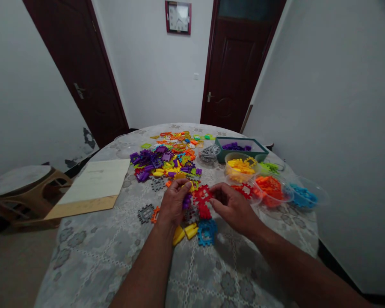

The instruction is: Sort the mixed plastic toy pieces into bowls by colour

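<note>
My left hand [172, 200] is closed, thumb against forefinger, around small toy building pieces; a purple building piece [186, 201] shows below its fingertips and a bit of yellow above them. My right hand [232, 205] pinches the right edge of a red square building piece [202, 193] with a window-like centre. Just beneath it are another red piece [204, 210] and a grey window piece [191, 214]; whether they are joined cannot be made out. Nearer me lie a blue frame piece [207, 232] and yellow pieces [191, 231]. Left of my left hand lies a grey toothed piece [145, 213].
A mixed pile of pieces [160, 158] spreads across the table's middle. To the right stand a green box [259, 150] of purple pieces and bowls of yellow, orange [271, 190], blue [303, 196], red, green and grey pieces. A board with paper [93, 179] overhangs the left edge.
</note>
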`<move>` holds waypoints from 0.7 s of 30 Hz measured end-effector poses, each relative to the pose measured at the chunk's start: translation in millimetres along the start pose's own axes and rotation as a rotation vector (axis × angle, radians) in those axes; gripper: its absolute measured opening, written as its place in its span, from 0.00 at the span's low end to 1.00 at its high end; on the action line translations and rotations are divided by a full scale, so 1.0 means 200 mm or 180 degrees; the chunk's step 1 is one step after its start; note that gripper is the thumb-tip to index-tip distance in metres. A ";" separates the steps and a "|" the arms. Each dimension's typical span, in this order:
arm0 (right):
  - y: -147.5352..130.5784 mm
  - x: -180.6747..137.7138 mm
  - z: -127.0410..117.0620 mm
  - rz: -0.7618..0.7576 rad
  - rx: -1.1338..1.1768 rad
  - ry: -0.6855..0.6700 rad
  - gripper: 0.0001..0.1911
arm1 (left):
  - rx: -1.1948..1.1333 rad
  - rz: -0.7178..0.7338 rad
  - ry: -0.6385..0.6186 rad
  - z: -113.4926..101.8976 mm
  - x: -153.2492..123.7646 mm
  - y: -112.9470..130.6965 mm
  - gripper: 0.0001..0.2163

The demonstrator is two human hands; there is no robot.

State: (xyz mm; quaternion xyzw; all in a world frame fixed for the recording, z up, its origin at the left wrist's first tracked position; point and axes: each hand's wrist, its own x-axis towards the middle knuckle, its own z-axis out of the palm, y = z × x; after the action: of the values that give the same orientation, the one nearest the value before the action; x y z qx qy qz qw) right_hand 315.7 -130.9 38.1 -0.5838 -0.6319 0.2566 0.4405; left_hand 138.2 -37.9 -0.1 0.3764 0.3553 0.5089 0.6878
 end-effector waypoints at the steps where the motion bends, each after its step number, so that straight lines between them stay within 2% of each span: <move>1: 0.01 -0.01 -0.05 -0.0039 -0.0193 0.0165 0.10 | 0.0005 0.0019 0.0035 0.00 0.00 0.00 0.22; 6: 0.12 -0.03 -0.26 -0.0252 -0.1221 0.0997 0.14 | -0.0080 -0.0029 0.0083 -0.01 0.00 0.00 0.21; 11: 0.24 -0.02 -0.34 -0.0306 -0.1913 0.1160 0.18 | 0.0044 -0.0202 -0.0055 -0.02 0.00 -0.01 0.20; 15: 0.25 -0.05 -0.31 -0.0454 -0.1958 0.1080 0.16 | 0.0074 -0.0316 -0.0354 -0.01 -0.02 -0.01 0.20; 21: 0.11 -0.07 -0.14 -0.0741 -0.1325 0.0340 0.14 | 0.0257 -0.0320 -0.0644 0.00 -0.03 -0.01 0.19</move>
State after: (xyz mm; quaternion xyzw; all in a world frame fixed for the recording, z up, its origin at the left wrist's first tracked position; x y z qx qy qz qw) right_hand 350.2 -146.2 28.5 -0.5980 -0.7100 0.0372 0.3700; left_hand 136.7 -44.8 -1.4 0.4349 0.3227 0.4185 0.7291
